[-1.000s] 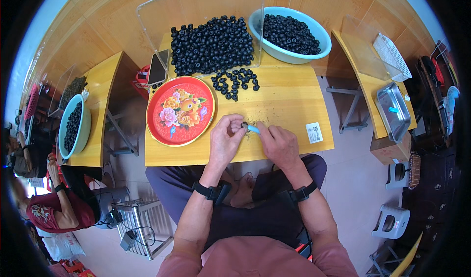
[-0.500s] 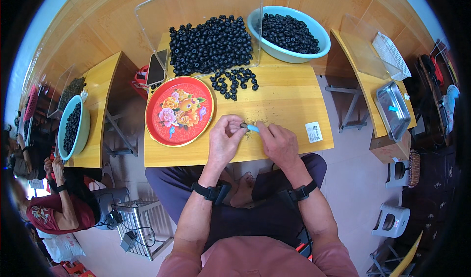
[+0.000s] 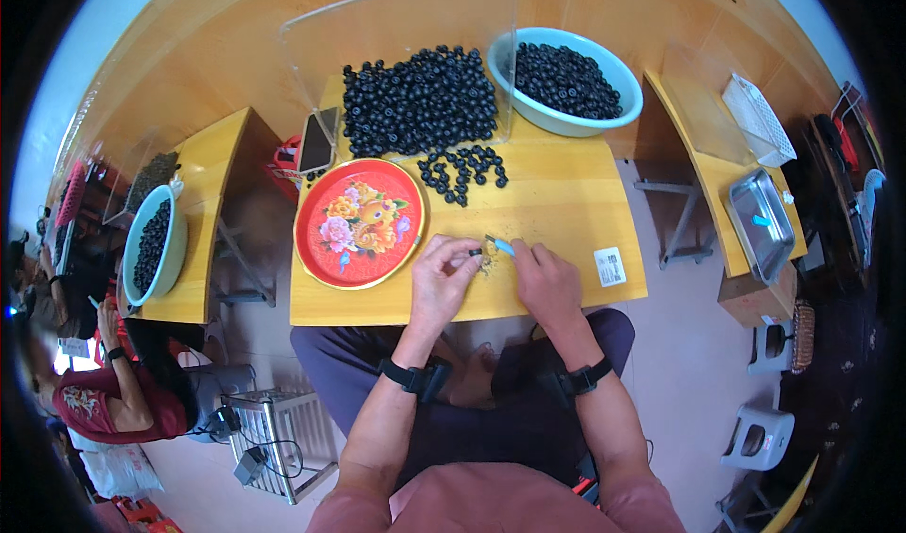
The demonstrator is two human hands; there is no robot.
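My left hand (image 3: 444,276) pinches a small round black bead (image 3: 475,253) between thumb and fingertips over the near part of the table. To its right, my right hand (image 3: 547,283) is closed round the pale blue handle of a small tool (image 3: 503,246). The tool's thin dark tip points at the bead, with a small gap between them. Brown crumbs lie on the wood just below and around. A loose cluster of black beads (image 3: 461,172) sits beyond my hands, in front of a large heap of beads (image 3: 420,103) by a clear plastic panel (image 3: 396,25).
Left of my hands lies a round red flowered tray (image 3: 316,254), a phone (image 3: 319,141) behind it. A light blue basin (image 3: 604,122) of beads stands back right; a white label (image 3: 610,267) is near the right edge. Another person (image 3: 127,396) sits at a table on the left.
The tool has come away from the bead, and my hands are farther apart. The whole view has shifted slightly. The person at the left has raised a hand holding a pale stick-like thing.
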